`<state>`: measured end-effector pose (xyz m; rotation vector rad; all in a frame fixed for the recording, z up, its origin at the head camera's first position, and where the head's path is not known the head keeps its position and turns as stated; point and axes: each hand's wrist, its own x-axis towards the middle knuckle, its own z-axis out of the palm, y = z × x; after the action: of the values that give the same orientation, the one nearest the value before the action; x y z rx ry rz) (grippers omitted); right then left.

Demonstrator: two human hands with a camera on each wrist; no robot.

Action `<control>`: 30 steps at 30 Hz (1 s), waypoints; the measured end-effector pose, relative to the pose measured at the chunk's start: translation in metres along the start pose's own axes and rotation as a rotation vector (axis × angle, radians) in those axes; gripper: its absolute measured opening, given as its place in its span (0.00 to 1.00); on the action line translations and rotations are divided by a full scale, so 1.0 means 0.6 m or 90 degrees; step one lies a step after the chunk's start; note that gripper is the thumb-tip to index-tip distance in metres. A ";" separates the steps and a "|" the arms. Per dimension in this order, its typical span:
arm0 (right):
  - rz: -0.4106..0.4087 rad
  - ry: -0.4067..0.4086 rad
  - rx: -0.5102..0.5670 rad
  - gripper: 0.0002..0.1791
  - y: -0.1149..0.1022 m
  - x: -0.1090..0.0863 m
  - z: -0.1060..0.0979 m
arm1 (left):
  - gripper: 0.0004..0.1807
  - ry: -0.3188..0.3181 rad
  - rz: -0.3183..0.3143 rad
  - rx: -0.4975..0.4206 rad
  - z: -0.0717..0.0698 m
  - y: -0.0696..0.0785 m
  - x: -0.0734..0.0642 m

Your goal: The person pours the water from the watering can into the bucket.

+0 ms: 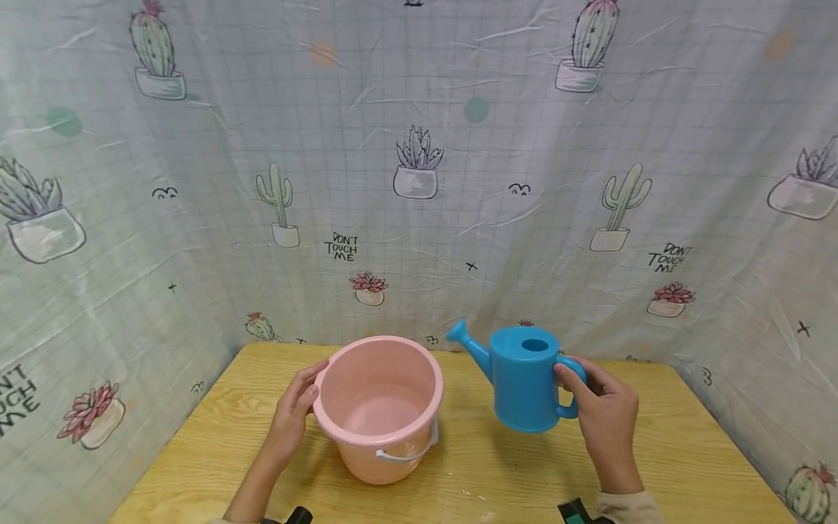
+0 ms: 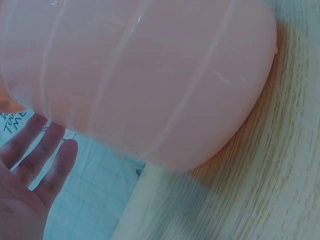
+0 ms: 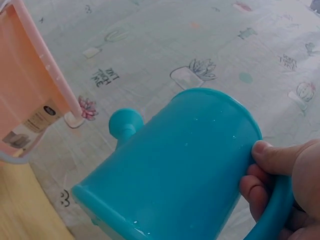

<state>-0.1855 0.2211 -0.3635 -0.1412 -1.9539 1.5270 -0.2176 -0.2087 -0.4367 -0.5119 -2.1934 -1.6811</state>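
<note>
A pink bucket (image 1: 386, 458) stands on the wooden table, its mouth visible from above and its pale handle hanging down at the front. My left hand (image 1: 292, 411) touches the bucket's left side just under the rim; in the left wrist view its fingers (image 2: 62, 160) lie fairly straight against the outer wall. To the right, a blue watering can (image 1: 526, 386) is held above the table, spout pointing left toward the bucket. My right hand (image 1: 605, 407) grips the can's handle, with the thumb (image 3: 275, 156) near the top of it. The inside of the can is mostly hidden.
The wooden table (image 1: 681, 451) reaches to a hanging cloth (image 1: 419, 240) printed with cacti, which closes off the back and both sides. A printed label (image 3: 37, 122) is stuck on the bucket. Small wet-looking marks show on the table near the front.
</note>
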 end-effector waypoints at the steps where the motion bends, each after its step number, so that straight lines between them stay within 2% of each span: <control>1: 0.001 0.000 0.000 0.16 0.000 0.000 0.000 | 0.23 0.000 0.001 0.001 0.000 0.000 0.000; 18: 0.018 0.002 -0.036 0.15 0.006 -0.004 -0.002 | 0.23 0.002 0.014 0.003 -0.001 -0.003 0.000; 30: 0.049 -0.009 -0.065 0.18 0.014 -0.013 -0.009 | 0.22 0.000 0.018 -0.002 -0.002 -0.004 0.001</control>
<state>-0.1789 0.2249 -0.3734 -0.2531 -2.0603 1.4800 -0.2190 -0.2102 -0.4380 -0.5410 -2.1738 -1.6709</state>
